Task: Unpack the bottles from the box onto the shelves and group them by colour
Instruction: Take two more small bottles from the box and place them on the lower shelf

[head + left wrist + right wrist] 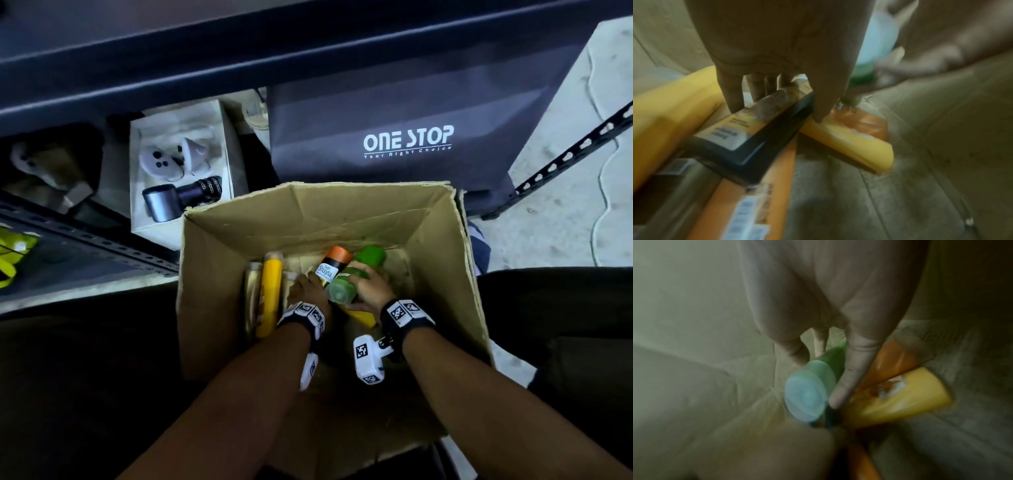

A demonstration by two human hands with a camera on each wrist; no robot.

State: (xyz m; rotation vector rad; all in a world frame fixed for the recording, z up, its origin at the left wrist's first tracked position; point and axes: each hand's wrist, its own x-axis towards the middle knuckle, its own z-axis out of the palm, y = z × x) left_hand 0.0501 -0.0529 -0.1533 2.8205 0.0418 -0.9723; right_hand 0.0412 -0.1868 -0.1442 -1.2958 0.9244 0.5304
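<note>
Right hand (368, 286) gripping green plastic bottle (356, 274); left hand (310, 284) seemingly pinching black-and-orange bottle (756, 129); could slip, dislodging yellow bottle (900, 399) beneath.

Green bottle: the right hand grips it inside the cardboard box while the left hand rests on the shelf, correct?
Not quite. The left hand is also inside the cardboard box, fingers on a black-and-orange bottle, per head and left wrist views. The right hand does grip the green bottle.

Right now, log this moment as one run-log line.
stage: unpacking, hands in cardboard box | left hand: grips black bottle | right hand: grips green bottle | shelves: no bottle visible
</note>
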